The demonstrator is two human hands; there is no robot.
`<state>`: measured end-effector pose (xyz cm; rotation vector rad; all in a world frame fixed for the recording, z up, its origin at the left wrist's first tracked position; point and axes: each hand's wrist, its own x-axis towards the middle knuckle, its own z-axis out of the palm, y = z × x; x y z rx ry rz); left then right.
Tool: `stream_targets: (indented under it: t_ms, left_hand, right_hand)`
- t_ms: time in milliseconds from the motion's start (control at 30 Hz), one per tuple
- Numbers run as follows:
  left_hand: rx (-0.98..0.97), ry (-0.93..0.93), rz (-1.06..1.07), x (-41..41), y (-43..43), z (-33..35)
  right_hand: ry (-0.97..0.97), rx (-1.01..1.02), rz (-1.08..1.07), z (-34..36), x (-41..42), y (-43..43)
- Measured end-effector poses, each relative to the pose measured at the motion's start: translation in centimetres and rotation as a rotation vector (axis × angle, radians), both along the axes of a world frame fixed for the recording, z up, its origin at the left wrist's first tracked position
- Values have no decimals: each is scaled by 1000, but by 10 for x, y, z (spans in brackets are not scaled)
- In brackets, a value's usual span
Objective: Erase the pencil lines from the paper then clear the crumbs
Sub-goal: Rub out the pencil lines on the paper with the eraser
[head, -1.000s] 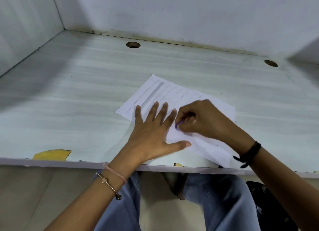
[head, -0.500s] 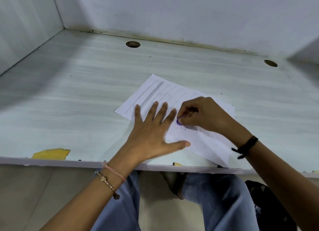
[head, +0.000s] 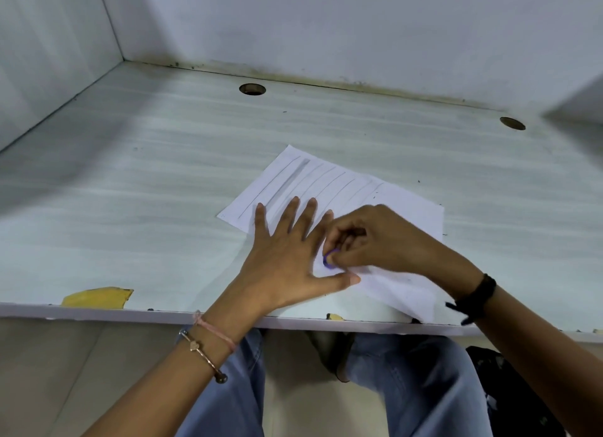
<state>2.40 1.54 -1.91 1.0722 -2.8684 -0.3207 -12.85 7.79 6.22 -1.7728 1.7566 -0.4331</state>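
Pale desk (head: pixel 130 208) under lined paper (head: pixel 326 182)

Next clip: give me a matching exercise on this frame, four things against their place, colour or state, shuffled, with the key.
Things:
1. left hand
2. right hand
3. eraser
4. yellow patch

Descriptions:
a. at the table's near edge, left of both hands
b. flat on the paper, fingers spread
c. purple
d. pinches the eraser

Pairs: 1-b, 2-d, 3-c, 4-a
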Motion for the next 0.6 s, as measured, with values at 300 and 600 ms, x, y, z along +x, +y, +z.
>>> stream_targets:
  t_ms: [300, 600]
  left_hand:
    - [4, -3, 2, 0, 0, 0]
    - [7, -7, 4, 0, 1, 1]
  right_hand:
    - [-15, -5, -27, -3, -4, -1]
    - [-20, -15, -33, -4, -7, -1]
